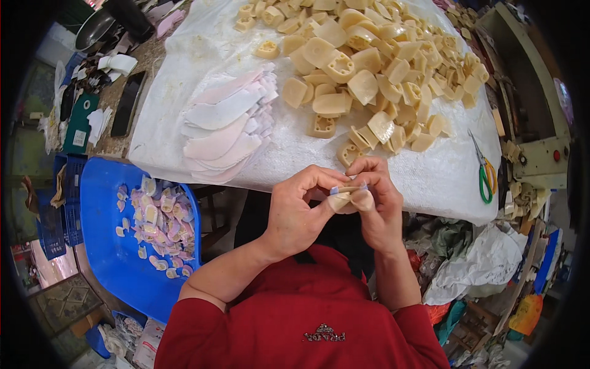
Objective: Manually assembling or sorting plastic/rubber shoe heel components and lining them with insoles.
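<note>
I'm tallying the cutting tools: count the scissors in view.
1: the scissors with green and orange handles, near the right edge of the white-covered table, lower right of the heaped beige pieces. Others may be hidden.

My bare left forearm (233, 270) slants inward and my right forearm (395, 278) rises more steeply, left hand (296, 212) and right hand (382, 209) close together, fingers (324, 176) curled and thumbs (365, 202) pressed into pinches.

Bright, soft light across the white tabletop (430, 190), dim margins, fisheye-curved edges (all 4 corners black)
</note>
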Demonstrator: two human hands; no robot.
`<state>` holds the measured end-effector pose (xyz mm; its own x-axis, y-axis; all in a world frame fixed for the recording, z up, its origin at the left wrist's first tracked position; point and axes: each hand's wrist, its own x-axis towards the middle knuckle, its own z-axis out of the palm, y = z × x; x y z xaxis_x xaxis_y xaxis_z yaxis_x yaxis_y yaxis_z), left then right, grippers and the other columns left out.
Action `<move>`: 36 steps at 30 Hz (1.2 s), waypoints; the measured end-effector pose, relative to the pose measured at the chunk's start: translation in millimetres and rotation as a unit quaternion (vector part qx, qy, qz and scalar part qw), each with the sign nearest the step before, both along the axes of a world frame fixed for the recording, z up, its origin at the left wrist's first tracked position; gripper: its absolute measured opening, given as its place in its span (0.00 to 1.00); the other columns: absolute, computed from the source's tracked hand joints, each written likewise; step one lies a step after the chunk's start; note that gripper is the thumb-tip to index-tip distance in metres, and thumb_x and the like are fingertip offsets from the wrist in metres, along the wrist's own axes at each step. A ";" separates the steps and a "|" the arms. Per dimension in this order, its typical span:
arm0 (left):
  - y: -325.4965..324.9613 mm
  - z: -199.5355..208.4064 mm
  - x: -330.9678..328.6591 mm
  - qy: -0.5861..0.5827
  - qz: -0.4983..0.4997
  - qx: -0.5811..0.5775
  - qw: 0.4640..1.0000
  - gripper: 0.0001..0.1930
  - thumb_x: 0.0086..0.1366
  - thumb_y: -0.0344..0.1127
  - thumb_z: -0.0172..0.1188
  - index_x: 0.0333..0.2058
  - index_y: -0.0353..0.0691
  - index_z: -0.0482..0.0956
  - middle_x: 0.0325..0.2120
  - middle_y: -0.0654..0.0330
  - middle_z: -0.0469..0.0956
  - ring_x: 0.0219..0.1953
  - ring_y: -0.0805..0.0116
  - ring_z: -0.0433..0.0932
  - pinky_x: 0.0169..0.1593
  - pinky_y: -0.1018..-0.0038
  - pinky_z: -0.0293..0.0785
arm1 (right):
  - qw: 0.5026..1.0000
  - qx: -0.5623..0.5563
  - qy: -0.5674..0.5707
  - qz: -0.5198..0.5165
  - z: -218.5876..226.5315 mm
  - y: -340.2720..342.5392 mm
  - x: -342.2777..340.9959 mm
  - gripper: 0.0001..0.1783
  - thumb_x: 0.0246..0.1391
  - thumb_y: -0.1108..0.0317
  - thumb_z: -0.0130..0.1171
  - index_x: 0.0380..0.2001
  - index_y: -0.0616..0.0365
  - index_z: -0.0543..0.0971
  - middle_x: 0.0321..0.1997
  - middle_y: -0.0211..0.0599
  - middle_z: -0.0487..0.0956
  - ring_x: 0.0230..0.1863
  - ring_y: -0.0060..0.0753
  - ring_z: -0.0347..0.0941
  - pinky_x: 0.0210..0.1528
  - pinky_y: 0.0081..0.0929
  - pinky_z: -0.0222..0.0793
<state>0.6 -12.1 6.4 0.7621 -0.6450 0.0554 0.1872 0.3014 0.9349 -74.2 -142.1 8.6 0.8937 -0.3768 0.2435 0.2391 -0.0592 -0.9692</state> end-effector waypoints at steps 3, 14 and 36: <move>-1.5 2.8 -1.9 -0.181 0.049 0.026 0.982 0.07 0.54 0.25 0.65 0.30 0.34 0.75 0.37 0.53 0.75 0.38 0.70 0.77 0.38 0.78 0.76 | 0.960 -0.259 -0.045 -0.102 -2.9 0.7 3.9 0.07 0.56 0.65 0.56 0.32 0.56 0.74 0.35 0.34 0.72 0.42 0.33 0.64 0.46 0.31 0.60; 13.2 -2.2 12.5 -0.519 0.094 0.052 0.848 0.09 0.46 0.26 0.67 0.29 0.41 0.80 0.39 0.55 0.73 0.44 0.53 0.71 0.45 0.66 0.69 | 0.976 0.156 0.089 0.122 4.0 -24.8 -2.4 0.33 0.40 0.74 0.70 0.52 0.62 0.68 0.45 0.48 0.77 0.47 0.38 0.75 0.53 0.36 0.68; 5.3 -3.9 -3.2 0.070 -0.182 -0.025 0.980 0.38 0.65 0.62 0.38 0.62 0.38 0.44 0.40 0.55 0.68 0.35 0.72 0.70 0.36 0.77 0.68 | 0.986 0.144 0.041 0.066 -7.7 -5.1 5.5 0.19 0.58 0.57 0.52 0.45 0.61 0.72 0.46 0.41 0.69 0.35 0.26 0.73 0.28 0.20 0.72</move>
